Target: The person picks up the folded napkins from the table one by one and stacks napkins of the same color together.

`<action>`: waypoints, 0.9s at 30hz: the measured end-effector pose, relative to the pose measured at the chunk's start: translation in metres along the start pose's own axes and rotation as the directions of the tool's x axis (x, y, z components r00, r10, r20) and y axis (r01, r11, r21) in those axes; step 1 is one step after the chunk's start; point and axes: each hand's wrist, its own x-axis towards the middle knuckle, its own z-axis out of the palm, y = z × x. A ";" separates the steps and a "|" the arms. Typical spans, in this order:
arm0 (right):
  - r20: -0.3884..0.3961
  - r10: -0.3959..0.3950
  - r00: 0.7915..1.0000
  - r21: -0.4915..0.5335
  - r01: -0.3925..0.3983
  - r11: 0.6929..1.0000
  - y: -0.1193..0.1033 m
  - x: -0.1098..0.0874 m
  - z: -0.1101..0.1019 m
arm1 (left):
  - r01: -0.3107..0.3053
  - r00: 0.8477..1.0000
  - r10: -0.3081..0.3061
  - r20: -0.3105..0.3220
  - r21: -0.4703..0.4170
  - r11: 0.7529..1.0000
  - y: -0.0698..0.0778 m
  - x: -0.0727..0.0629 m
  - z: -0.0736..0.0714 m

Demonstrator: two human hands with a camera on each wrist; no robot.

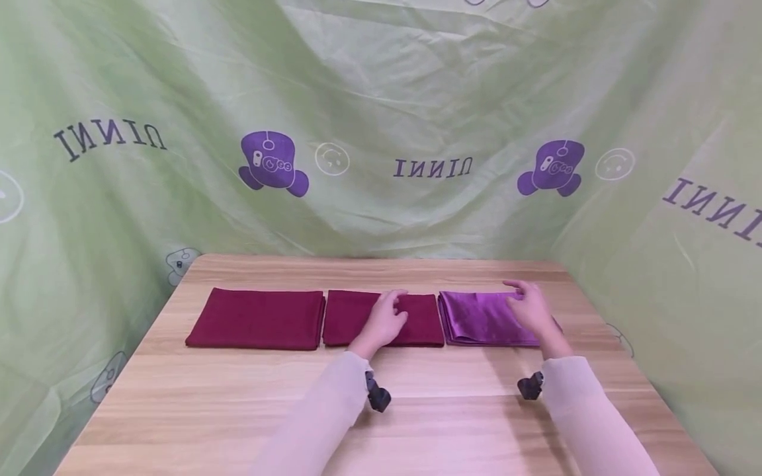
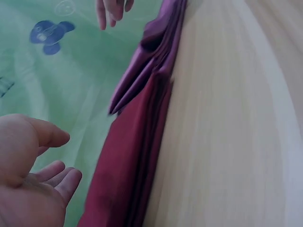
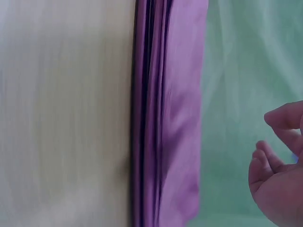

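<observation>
Three folded cloths lie in a row across the table. The left one is a dark red cloth (image 1: 256,320); beside it is a second dark red cloth (image 1: 351,314), partly hidden by my left hand (image 1: 385,320). At the right end lies a shiny purple cloth (image 1: 476,318), its folded layers stacked along the near edge in the right wrist view. My left hand hovers over the middle cloth, fingers loosely bent and holding nothing. Over the right part of the purple cloth is my right hand (image 1: 530,309), thumb and fingers apart, also holding nothing.
The cloths rest toward the back of a wooden table (image 1: 417,423). A green printed curtain (image 1: 381,211) hangs behind the table and along both sides. Dark wrist cameras (image 1: 378,393) sit at both sleeve cuffs.
</observation>
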 end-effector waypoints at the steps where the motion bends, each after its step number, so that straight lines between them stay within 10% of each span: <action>1: 0.016 0.003 1.000 0.008 -0.003 1.000 -0.006 -0.001 0.004 | -0.003 1.000 0.003 -0.015 0.011 1.000 -0.001 -0.002 -0.007; 16: 0.119 -0.048 0.992 0.057 0.042 0.998 -0.067 -0.013 0.079 | 0.096 0.972 -0.057 -0.227 0.165 0.982 -0.026 -0.042 -0.090; 27: 0.258 -0.003 0.966 -0.092 0.027 0.995 -0.082 -0.021 0.106 | 0.235 0.948 -0.187 -0.258 0.168 0.957 -0.047 -0.055 -0.105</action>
